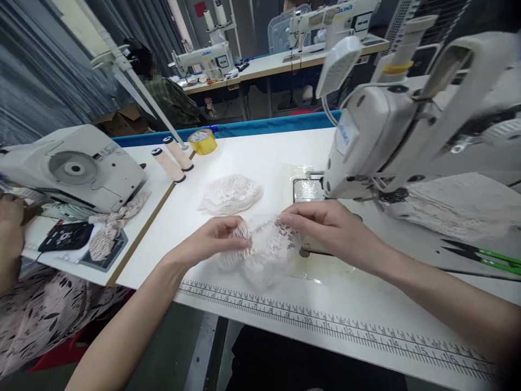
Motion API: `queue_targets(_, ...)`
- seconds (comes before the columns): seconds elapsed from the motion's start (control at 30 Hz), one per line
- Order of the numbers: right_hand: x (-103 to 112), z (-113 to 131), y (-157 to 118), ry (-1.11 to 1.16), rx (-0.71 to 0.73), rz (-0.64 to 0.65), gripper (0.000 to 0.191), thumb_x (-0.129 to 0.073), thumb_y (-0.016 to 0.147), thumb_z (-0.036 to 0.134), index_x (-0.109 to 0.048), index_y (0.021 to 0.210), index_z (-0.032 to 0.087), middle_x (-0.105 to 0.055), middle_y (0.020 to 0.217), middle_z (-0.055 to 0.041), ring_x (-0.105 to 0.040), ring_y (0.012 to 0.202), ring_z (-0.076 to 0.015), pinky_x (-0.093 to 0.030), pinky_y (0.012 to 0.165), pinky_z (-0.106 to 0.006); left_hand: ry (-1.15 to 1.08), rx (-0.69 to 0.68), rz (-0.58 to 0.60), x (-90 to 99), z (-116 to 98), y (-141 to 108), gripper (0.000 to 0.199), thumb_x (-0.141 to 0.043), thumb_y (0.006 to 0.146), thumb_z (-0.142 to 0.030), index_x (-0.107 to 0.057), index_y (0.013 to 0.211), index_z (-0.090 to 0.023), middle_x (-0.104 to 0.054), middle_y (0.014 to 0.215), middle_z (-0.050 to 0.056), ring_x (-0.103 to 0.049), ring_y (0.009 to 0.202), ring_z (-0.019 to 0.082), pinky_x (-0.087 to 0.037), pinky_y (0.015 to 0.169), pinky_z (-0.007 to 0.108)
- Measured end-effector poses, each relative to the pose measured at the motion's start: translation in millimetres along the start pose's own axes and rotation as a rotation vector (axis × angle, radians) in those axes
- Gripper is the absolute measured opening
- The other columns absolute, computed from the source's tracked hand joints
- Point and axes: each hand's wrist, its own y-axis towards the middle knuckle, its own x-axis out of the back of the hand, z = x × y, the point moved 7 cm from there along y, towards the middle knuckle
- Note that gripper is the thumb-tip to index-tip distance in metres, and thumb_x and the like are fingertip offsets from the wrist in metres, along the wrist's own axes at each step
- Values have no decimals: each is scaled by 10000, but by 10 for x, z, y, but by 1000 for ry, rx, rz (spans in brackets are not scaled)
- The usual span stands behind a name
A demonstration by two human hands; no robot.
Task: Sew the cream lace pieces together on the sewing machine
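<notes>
A piece of white lace fabric (264, 250) is stretched between my two hands, just above the white table near its ruler edge. My left hand (217, 239) pinches its left side between thumb and fingers. At the upper right of the lace, my right hand (319, 222) grips the edge with thumb and forefinger. Behind my left hand, a stack of pale lace pieces (231, 194) lies flat on the table. Right beside my right hand stands the sewing machine (366, 130), its metal needle plate (308, 190) partly hidden by that hand.
More lace (456, 206) lies right of the machine, with green-handled thread snips (484, 255) in front. Thread cones (173, 163) and yellow tape (202, 142) stand at the back left. Another person's hand (11, 217) is by the left machine (73, 168). A printed ruler (305, 319) runs along the front edge.
</notes>
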Motion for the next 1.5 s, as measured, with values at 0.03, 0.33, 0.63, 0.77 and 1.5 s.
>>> queue_targets(0.03, -37, 17, 97, 20, 12, -7, 298, -581, 887, 456, -707, 796, 201, -655, 746, -21, -590, 677, -150, -446, 576, -254, -36, -24, -96, 156, 21, -57, 261, -701, 805, -419, -623, 878, -181, -629, 868, 29, -603, 801, 152, -496, 766, 285)
queue_targets(0.33, -136, -185, 1298, -225, 19, -274, 273, -543, 876, 380, -699, 849, 158, -662, 715, -15, -592, 624, -136, -458, 572, -249, 501, -65, -608, 1384, -116, 435, 380, -513, 867, -510, -622, 746, -167, -517, 601, -22, -455, 548, 104, -315, 513, 220)
queue_targets(0.63, -49, -411, 1485, -708, -67, -335, 294, -525, 890, 283, -657, 1143, 212, -726, 919, -67, -647, 880, -248, -449, 729, -334, 944, 19, -821, 1472, 42, 772, 246, -577, 827, -363, -695, 1001, -235, -682, 869, 56, -616, 892, 268, -426, 746, 346)
queue_targets(0.77, -59, -339, 1229, -818, -21, -305, 364, -448, 937, 243, -591, 1269, 196, -729, 937, -94, -661, 892, -269, -445, 727, -351, 1076, -53, -865, 1298, -60, 662, 374, -428, 909, -303, -614, 1222, -215, -612, 1232, 126, -537, 1176, 323, -412, 953, 452)
queue_targets(1.5, 1745, -451, -1065, -1210, -319, -665, 223, -495, 896, 305, -674, 966, 192, -684, 973, -78, -608, 837, -218, -363, 603, -294, 887, -716, -489, -565, -658, 652, 343, -369, 992, -380, -639, 1160, -251, -678, 1208, 41, -595, 1148, 228, -421, 980, 401)
